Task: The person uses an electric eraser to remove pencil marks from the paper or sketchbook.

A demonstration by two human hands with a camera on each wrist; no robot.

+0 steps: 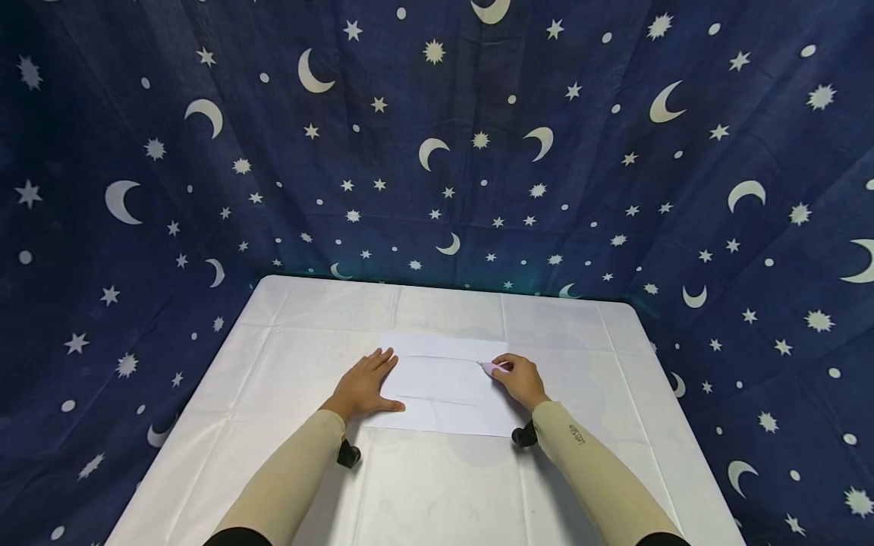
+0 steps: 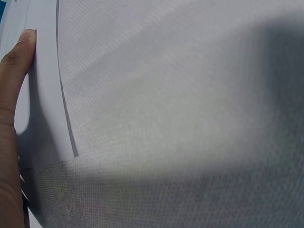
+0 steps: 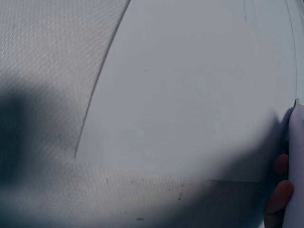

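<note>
head view: spread left hand (image 1: pixel 369 385) rests on a rectangular white paper sheet (image 1: pixel 440 383), likely steadying it; right hand (image 1: pixel 521 379) pinches a tapered lilac tool (image 1: pixel 488 368), likely for control.

Matt paper sheet (image 1: pixel 440 381), rough woven-looking tablecloth (image 2: pixel 166 104), smooth plastic-looking tool (image 3: pixel 297 152), matt cloth backdrop (image 1: pixel 396 91)

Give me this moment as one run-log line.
left hand: spread at left edge of paper | right hand: holding pale purple tool, tip at right end of upper line | lower line: visible
</note>
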